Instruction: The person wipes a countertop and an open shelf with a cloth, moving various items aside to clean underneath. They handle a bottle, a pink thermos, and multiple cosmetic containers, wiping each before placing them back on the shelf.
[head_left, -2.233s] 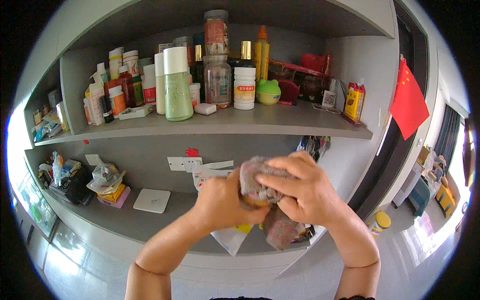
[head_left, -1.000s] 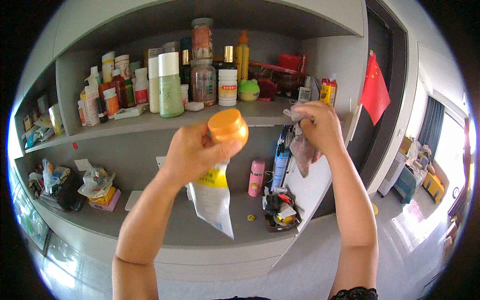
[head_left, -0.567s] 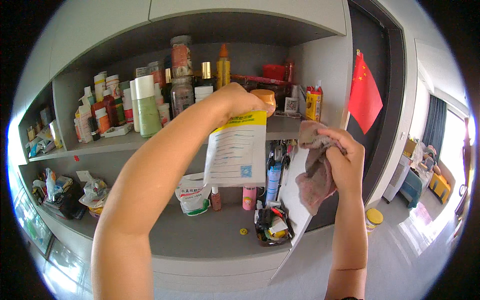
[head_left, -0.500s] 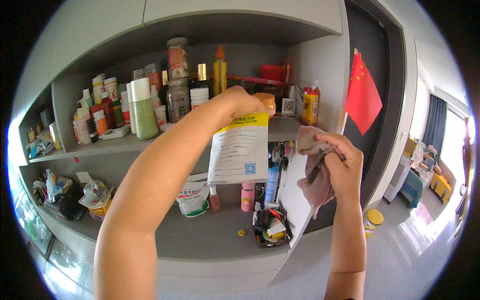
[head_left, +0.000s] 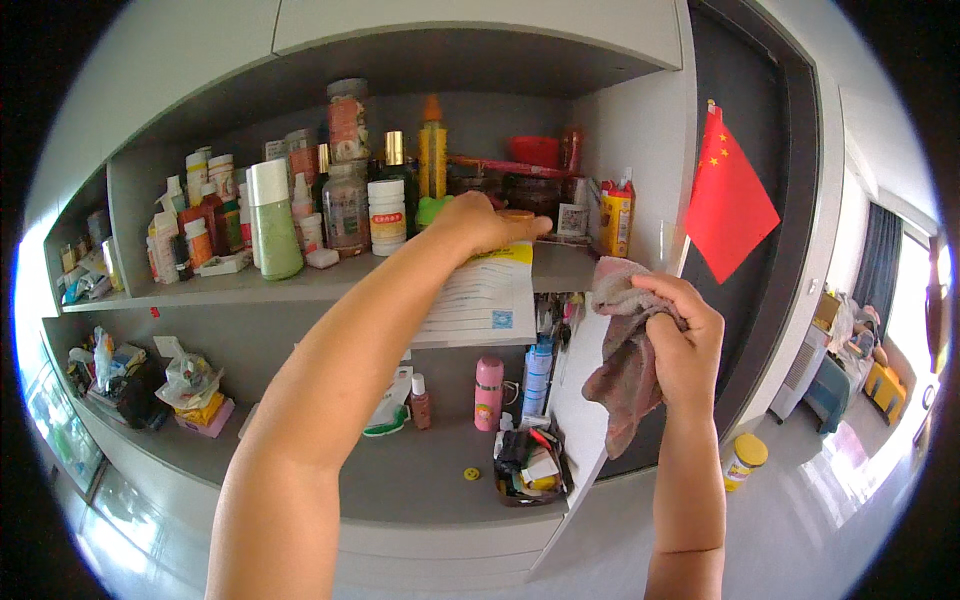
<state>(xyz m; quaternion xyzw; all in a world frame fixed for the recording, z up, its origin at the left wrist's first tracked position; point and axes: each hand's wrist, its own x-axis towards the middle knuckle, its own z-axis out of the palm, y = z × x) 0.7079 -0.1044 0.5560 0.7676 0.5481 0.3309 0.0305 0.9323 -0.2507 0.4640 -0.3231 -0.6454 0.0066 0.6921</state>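
Note:
My left hand (head_left: 482, 228) reaches over the edge of the middle shelf. Its closed fingers are at the top of a white paper packet (head_left: 478, 305) with a yellow band and printed lines, which slopes down over the shelf edge. Just beyond this hand shows the orange lid of a jar (head_left: 516, 214); whether the fingers touch it is hidden. A bright green object (head_left: 432, 209) peeks out behind my wrist. Off to the right, my right hand (head_left: 688, 335) is closed around a crumpled greyish-pink cloth (head_left: 625, 350), which hangs down in front of the cabinet's side panel.
Left of my left hand, the middle shelf (head_left: 340, 275) carries a white bottle (head_left: 387, 218), a green bottle (head_left: 275, 225) and stacked jars (head_left: 347, 200). A yellow box (head_left: 615, 222) stands right. Below are a pink flask (head_left: 488, 393) and a filled basket (head_left: 530, 470). A red flag (head_left: 730, 195) hangs right.
My left hand has moved slightly down and left with the packet, which now tilts more over the shelf edge. The right hand still holds the cloth, which hangs a little lower.

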